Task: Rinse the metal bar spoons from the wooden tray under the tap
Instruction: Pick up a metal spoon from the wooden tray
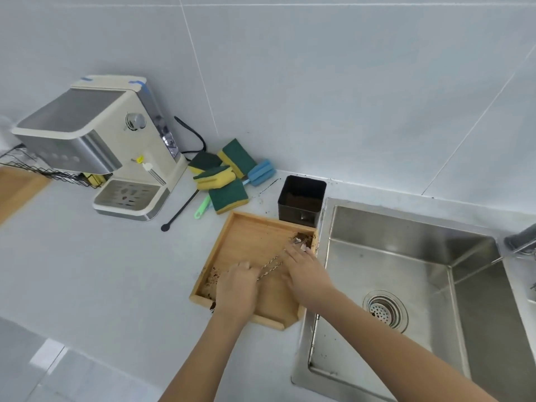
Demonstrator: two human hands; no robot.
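Nearest to me, both forearms reached out over the pale surface into the wooden tray, which sat just left of the steel sink. My left hand lay palm down with its fingers curled onto the lower ends of the metal bar spoons, though I could not tell whether it was really gripping them. My right hand rested across the upper part of the same twisted stems, fingers spread flat and pointing toward the bowls, which lay in the tray's far right corner among dark coffee grounds. More grounds were scattered along the tray's left edge. The sink's drain strainer was to the right of my arm, and the tap showed at the right edge. Beyond the tray stood a black square container, then a heap of green-and-yellow sponges with a blue brush, and farthest left a cream espresso machine against the tiled wall.
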